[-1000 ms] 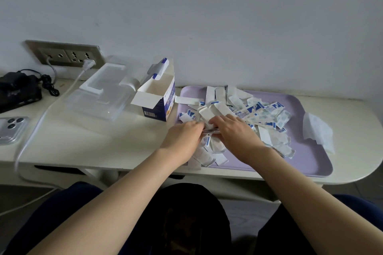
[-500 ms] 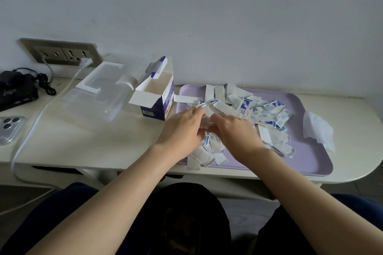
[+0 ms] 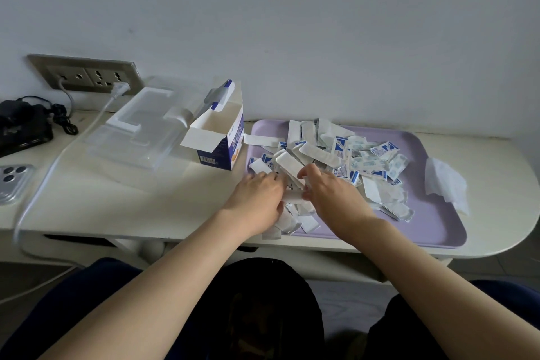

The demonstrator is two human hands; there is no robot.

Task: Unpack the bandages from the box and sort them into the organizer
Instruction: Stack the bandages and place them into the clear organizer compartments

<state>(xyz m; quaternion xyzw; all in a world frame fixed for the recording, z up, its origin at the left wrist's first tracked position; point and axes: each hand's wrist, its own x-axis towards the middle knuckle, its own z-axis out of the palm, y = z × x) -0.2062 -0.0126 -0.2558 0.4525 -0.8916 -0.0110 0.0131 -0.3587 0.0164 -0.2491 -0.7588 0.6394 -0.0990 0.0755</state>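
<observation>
Pale grey wall (image 3: 292, 23) rises behind a cream table with a rounded right end (image 3: 175, 199), and I'm looking down over it at someone seated with bare forearms stretched forward; on the right half of the table lies a shallow lilac plastic tray (image 3: 432, 213), its left part covered by a loose heap of white and blue paper-wrapped bandages (image 3: 365, 161), a few spilling over the near rim; the left hand (image 3: 257, 196) lies knuckles-up at the heap's left edge with its fingertips buried among the strips, and whether they close on anything I cannot tell; the right hand (image 3: 333, 193), just beside it, has thumb and fingers curled narrowly round a few bandages; a blue and white cardboard box (image 3: 225, 137) stands open-flapped just left of the tray; beside that sits a clear plastic organizer (image 3: 140, 137); a crumpled white tissue (image 3: 444, 184) rests at the tray's right edge; further left are a grey double wall socket (image 3: 84, 76), a white cable (image 3: 58, 155) plugged into it, a black charger block (image 3: 23, 126) and a phone in a clear case (image 3: 11, 181).
</observation>
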